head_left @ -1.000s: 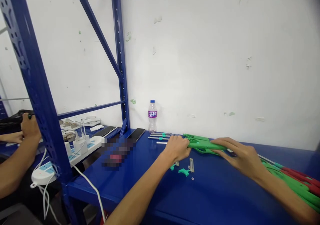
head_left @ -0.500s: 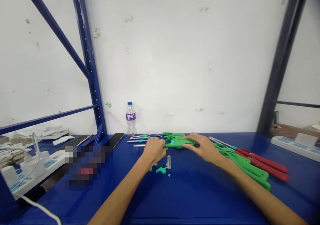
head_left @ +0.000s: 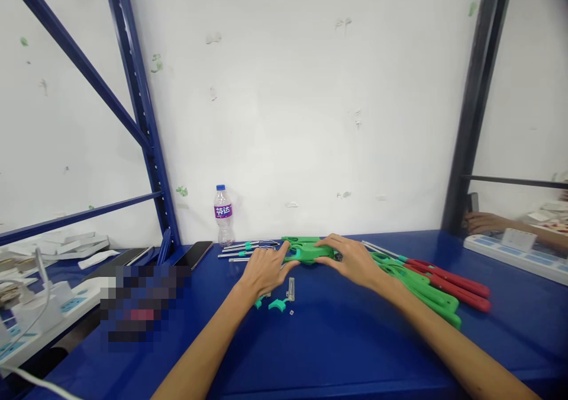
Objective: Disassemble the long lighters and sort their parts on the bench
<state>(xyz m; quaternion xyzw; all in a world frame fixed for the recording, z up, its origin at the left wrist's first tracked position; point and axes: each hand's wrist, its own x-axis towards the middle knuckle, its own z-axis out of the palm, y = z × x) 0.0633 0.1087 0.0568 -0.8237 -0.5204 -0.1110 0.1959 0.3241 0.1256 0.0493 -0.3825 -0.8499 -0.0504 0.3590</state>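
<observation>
A green long-nosed lighter (head_left: 313,254) with a metal tube lies level between my two hands, just above the blue table. My left hand (head_left: 265,267) pinches its nozzle end between thumb and fingers. On the handle end, the thumb and fingers of my right hand (head_left: 352,261) are closed. Below my left hand are a teal trigger piece (head_left: 277,305), a clear narrow part (head_left: 291,289) and a tiny square piece (head_left: 291,313). Several metal tubes with teal pieces (head_left: 242,253) lie beyond my left hand.
More green lighters (head_left: 432,293) and red ones (head_left: 461,287) lie on the right. A plastic bottle (head_left: 223,216) stands by the wall, with a phone (head_left: 195,255) to its left. Power strips (head_left: 519,252) flank the table. Another person's hand (head_left: 483,221) shows at far right.
The view has swung slightly right, so everything sits further left. My left hand has loosened from a fist, with thumb and forefinger now spread around the lighter's front. My right hand keeps its hold.
</observation>
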